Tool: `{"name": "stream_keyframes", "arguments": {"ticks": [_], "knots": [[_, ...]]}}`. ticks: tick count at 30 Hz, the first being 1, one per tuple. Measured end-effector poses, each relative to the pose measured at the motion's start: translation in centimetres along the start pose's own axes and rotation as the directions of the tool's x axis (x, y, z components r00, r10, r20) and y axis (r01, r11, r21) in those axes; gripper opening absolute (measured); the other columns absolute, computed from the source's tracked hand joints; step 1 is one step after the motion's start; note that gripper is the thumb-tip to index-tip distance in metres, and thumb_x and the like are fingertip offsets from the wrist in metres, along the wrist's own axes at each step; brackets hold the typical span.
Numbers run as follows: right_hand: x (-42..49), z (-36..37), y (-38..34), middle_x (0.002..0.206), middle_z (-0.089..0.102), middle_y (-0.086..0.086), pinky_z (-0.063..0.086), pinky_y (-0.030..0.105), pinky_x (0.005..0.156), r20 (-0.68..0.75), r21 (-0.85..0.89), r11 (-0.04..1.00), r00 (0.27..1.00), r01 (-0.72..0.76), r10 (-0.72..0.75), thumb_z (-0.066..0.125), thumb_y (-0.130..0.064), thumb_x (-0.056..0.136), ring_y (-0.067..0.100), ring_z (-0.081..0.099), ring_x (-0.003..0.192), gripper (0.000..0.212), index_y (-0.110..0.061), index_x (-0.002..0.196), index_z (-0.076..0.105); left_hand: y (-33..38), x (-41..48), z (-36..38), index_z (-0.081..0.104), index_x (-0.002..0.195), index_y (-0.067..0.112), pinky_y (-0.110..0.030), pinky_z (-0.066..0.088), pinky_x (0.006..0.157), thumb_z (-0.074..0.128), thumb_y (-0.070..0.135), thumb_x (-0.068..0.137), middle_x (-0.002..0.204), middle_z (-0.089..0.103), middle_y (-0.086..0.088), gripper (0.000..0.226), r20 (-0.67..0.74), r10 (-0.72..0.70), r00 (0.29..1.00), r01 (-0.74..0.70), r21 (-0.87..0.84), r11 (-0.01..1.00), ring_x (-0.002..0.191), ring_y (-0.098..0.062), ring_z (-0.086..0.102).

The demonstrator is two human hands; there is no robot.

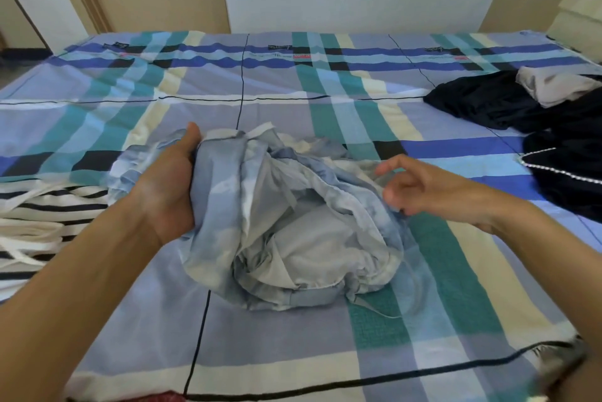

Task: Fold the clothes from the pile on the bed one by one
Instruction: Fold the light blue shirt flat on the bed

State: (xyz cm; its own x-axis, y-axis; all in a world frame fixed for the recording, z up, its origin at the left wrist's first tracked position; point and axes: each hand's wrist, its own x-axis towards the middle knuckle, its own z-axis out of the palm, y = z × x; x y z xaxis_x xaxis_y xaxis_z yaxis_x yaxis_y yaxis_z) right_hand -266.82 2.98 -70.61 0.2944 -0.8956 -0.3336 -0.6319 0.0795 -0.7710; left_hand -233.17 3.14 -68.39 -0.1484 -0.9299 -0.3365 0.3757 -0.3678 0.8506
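Small dark labels on the bedsheet (293, 82) are too blurred to read.

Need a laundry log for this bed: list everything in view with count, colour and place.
pale blue garment: one, pale blue and white, crumpled mid-bed.
striped garment: one, white with black stripes, bed's left edge.
dark clothes: heap, count unclear, black, right side of bed.
grey garment: one, light grey, atop the dark clothes.
bed sheet: one, blue, teal and cream plaid, covering the bed.
left hand: one, gripping the pale blue garment's left side.
right hand: one, at that garment's right edge; grip unclear.
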Motion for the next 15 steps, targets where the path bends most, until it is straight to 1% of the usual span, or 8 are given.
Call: {"name": "stream_keyframes", "arguments": {"ticks": [3, 5, 7, 9, 10, 12, 13, 15], "knots": [[0.4, 1.1, 0.6, 0.113, 0.058, -0.009, 0.048, 0.024, 0.089, 0.061, -0.196, 0.98, 0.997, -0.038, 0.05, 0.083, -0.072, 0.051, 0.004, 0.061, 0.1, 0.103, -0.05, 0.139, 0.034, 0.2, -0.1, 0.0, 0.075, 0.111, 0.012, -0.031, 0.062, 0.072, 0.03, 0.061, 0.099, 0.113, 0.074, -0.01, 0.068, -0.025, 0.027, 0.999, -0.027, -0.021, 0.999, 0.095, -0.02, 0.074], [0.9, 2.1, 0.8, 0.112, 0.057, -0.013, 0.046, 0.02, 0.081, 0.033, -0.241, 0.97, 0.999, -0.023, 0.032, 0.086, -0.061, 0.059, 0.001, 0.058, 0.099, 0.106, -0.049, 0.145, 0.025, 0.2, -0.4, 0.1, 0.078, 0.106, 0.014, -0.032, 0.062, 0.076, 0.043, 0.058, 0.093, 0.109, 0.075, -0.008, 0.058, 0.009, 0.064, 0.998, -0.064, 0.016, 0.998, 0.098, -0.02, 0.073], [1.4, 3.2, 0.9, 0.112, 0.056, -0.017, 0.045, 0.02, 0.076, -0.019, -0.279, 0.96, 1.0, -0.003, -0.002, 0.087, -0.053, 0.066, 0.002, 0.057, 0.098, 0.105, -0.045, 0.148, 0.022, 0.0, -0.6, 0.2, 0.079, 0.098, 0.013, -0.031, 0.061, 0.08, 0.061, 0.038, 0.083, 0.101, 0.077, -0.007, 0.034, 0.018, 0.112, 0.994, -0.113, 0.107, 0.988, 0.093, -0.02, 0.074], [1.9, 3.8, 1.1, 0.111, 0.06, -0.01, 0.049, 0.027, 0.077, -0.086, -0.321, 0.947, 0.996, -0.008, -0.02, 0.087, -0.048, 0.069, 0.008, 0.06, 0.096, 0.097, -0.041, 0.145, 0.028, -0.1, -0.6, 0.2, 0.075, 0.1, 0.011, -0.03, 0.062, 0.076, 0.066, 0.016, 0.08, 0.095, 0.077, -0.006, 0.023, -0.006, 0.164, 0.986, -0.159, 0.208, 0.965, 0.086, -0.019, 0.074], [2.0, 3.8, 1.2, 0.11, 0.064, -0.005, 0.053, 0.032, 0.078, -0.107, -0.29, 0.957, 0.994, -0.006, -0.026, 0.086, -0.041, 0.073, 0.013, 0.063, 0.094, 0.087, -0.038, 0.142, 0.034, -0.1, -0.6, 0.0, 0.073, 0.101, 0.009, -0.028, 0.062, 0.071, 0.066, 0.008, 0.081, 0.092, 0.077, -0.006, 0.021, -0.024, 0.191, 0.981, -0.179, 0.257, 0.95, 0.081, -0.019, 0.074], [2.1, 3.5, 1.0, 0.102, 0.072, 0.001, 0.058, 0.037, 0.074, -0.125, -0.097, 0.995, 0.992, 0.022, -0.034, 0.083, -0.019, 0.079, 0.021, 0.07, 0.086, 0.063, -0.032, 0.13, 0.048, 0.0, -0.1, -0.7, 0.071, 0.103, 0.006, -0.027, 0.061, 0.066, 0.066, -0.002, 0.084, 0.091, 0.076, -0.009, 0.02, -0.103, 0.254, 0.962, -0.199, 0.373, 0.906, 0.078, -0.019, 0.073], [2.1, 3.2, 0.9, 0.097, 0.074, 0.002, 0.056, 0.036, 0.067, -0.157, 0.007, 0.999, 0.986, 0.049, -0.048, 0.079, -0.009, 0.081, 0.022, 0.07, 0.078, 0.054, -0.029, 0.124, 0.052, 0.2, 0.2, -1.2, 0.07, 0.103, 0.005, -0.027, 0.061, 0.067, 0.067, -0.003, 0.085, 0.092, 0.074, -0.011, 0.02, -0.157, 0.301, 0.941, -0.203, 0.449, 0.87, 0.078, -0.019, 0.072], [2.2, 2.0, 0.7, 0.091, 0.073, 0.004, 0.05, 0.028, 0.056, -0.34, 0.107, 0.986, 0.937, 0.128, -0.084, 0.07, 0.004, 0.082, 0.016, 0.066, 0.065, 0.044, -0.024, 0.113, 0.057, 0.6, 0.7, -2.7, 0.069, 0.093, 0.009, -0.025, 0.057, 0.063, 0.069, -0.002, 0.084, 0.086, 0.071, -0.01, 0.014, -0.205, 0.449, 0.87, -0.232, 0.632, 0.739, 0.071, -0.015, 0.068]]}}
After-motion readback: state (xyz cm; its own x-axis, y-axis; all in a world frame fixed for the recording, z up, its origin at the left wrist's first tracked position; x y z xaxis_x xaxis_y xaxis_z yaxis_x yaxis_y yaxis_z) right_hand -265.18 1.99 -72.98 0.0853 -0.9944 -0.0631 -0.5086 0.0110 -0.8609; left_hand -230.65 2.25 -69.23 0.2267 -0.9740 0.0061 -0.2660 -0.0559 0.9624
